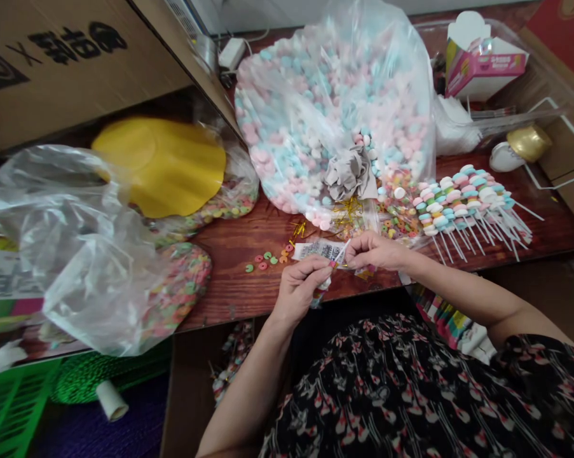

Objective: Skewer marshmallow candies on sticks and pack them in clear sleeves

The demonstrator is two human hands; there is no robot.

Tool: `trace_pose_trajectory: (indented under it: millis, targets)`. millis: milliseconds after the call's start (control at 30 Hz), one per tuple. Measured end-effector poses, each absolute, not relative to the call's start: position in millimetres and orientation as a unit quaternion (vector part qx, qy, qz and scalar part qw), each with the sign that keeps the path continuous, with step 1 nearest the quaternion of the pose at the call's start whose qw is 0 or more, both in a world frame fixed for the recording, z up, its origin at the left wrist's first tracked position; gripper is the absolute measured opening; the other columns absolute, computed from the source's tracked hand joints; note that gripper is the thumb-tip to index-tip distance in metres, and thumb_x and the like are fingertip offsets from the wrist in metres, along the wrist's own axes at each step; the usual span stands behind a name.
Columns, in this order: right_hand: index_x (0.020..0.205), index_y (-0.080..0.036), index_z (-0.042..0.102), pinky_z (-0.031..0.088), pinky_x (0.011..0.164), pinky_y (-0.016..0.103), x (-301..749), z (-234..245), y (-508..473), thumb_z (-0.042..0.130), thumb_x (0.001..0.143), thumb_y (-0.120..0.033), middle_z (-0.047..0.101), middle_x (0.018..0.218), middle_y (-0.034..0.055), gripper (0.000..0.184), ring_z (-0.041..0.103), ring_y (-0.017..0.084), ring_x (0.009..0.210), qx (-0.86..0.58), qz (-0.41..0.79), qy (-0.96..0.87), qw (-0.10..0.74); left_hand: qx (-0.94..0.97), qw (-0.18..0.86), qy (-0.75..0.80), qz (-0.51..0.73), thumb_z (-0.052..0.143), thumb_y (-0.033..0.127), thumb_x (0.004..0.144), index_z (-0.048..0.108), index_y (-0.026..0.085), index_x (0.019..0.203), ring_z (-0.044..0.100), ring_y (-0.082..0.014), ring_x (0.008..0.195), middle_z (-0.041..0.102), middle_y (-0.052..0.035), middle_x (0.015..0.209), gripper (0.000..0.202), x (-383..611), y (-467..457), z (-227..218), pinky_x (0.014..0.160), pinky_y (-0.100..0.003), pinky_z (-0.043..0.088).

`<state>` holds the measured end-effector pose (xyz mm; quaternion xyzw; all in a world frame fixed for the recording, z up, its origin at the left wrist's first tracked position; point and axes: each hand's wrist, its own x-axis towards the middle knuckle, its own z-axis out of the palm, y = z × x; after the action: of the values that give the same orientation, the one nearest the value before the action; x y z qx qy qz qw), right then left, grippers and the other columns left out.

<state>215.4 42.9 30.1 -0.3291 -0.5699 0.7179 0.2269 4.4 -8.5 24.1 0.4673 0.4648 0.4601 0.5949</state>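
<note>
My left hand (304, 285) is closed in a pinch on the neck of a small candy skewer in a clear bag (321, 294), which hangs below the fingers. Its white stick (342, 250) pokes up between my hands. My right hand (375, 252) is closed too, fingertips pressed together on what looks like a thin gold twist tie (344, 266), mostly hidden. Behind the hands lies a printed white slip (308, 250). More gold twist ties (351, 208) are piled beyond, and loose ring candies (267, 257) lie to the left.
A large bag of pastel marshmallow candies (287, 121) fills the back. Finished-looking candy skewers (468, 200) are stacked at right. At left are a clear bag of ring candies (177, 289), a yellow bowl-like item (172, 162) and a cardboard box (77, 76). A green crate (14, 401) stands below.
</note>
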Motion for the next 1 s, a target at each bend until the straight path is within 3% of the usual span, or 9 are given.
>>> trace_pose_trajectory:
  millis: [100,267,400,667,833,933,1000]
  targets:
    - [0.066,-0.014,0.057,0.038,0.055,0.02,218.8,34.0,31.9,0.061,0.076,-0.023,0.054,0.06,-0.004,0.014,0.046,0.007,0.056,-0.351,0.644,-0.62,0.28,0.439,0.594,0.482,0.471,0.077,0.026,0.07,0.077,0.019,0.074,0.054,-0.0077,0.059,0.067,-0.0016,0.078,0.007,5.0,-6.9,19.2,0.052,-0.019,0.045]
    - [0.075,-0.017,0.061,0.041,0.064,0.025,217.7,47.2,8.4,0.057,0.085,-0.018,0.057,0.07,-0.0008,0.01,0.051,0.011,0.066,-0.428,0.374,-0.678,0.465,0.373,0.604,0.524,0.471,0.077,0.031,0.071,0.076,0.017,0.078,0.058,-0.0093,0.058,0.068,-0.0018,0.07,0.016,15.5,-2.0,14.7,0.055,-0.019,0.048]
    - [0.092,-0.018,0.068,0.045,0.066,0.027,199.1,37.1,3.4,0.05,0.088,-0.013,0.062,0.078,0.0044,0.019,0.055,0.013,0.071,-0.372,0.258,-0.754,0.477,0.34,0.631,0.5,0.486,0.078,0.03,0.067,0.076,0.017,0.077,0.059,-0.0091,0.059,0.068,-0.0006,0.067,0.016,32.6,-2.2,18.0,0.059,-0.02,0.049]
    - [0.085,-0.017,0.068,0.048,0.069,0.024,186.8,23.2,8.6,0.052,0.085,-0.01,0.068,0.079,0.0034,0.018,0.062,0.011,0.071,-0.379,0.375,-0.714,0.454,0.312,0.646,0.476,0.508,0.077,0.025,0.065,0.075,0.016,0.069,0.053,-0.0075,0.055,0.064,0.0006,0.062,0.009,38.1,-14.4,13.9,0.056,-0.019,0.046]
    - [0.091,-0.017,0.058,0.04,0.061,0.022,186.5,25.5,3.0,0.052,0.08,-0.011,0.055,0.061,-0.0053,0.014,0.049,0.009,0.057,-0.419,0.344,-0.718,0.436,0.292,0.644,0.486,0.513,0.081,0.025,0.062,0.074,0.017,0.065,0.054,-0.0075,0.056,0.066,-0.0002,0.064,0.011,35.3,-12.5,12.7,0.055,-0.019,0.045]
    - [0.088,-0.019,0.053,0.04,0.064,0.023,188.1,23.4,-1.0,0.056,0.079,-0.015,0.055,0.066,-0.0047,0.01,0.049,0.01,0.061,-0.444,0.325,-0.697,0.46,0.305,0.635,0.488,0.515,0.081,0.025,0.061,0.075,0.018,0.065,0.055,-0.0083,0.057,0.066,0.0,0.064,0.01,35.4,-9.3,13.5,0.056,-0.019,0.046]
    - [0.08,-0.019,0.053,0.04,0.064,0.023,190.2,21.9,-3.1,0.059,0.08,-0.02,0.055,0.068,-0.0035,0.005,0.05,0.01,0.063,-0.452,0.375,-0.665,0.462,0.322,0.625,0.489,0.517,0.081,0.026,0.063,0.076,0.019,0.067,0.055,-0.009,0.059,0.067,-0.0004,0.067,0.009,35.6,-7.9,13.5,0.057,-0.02,0.046]
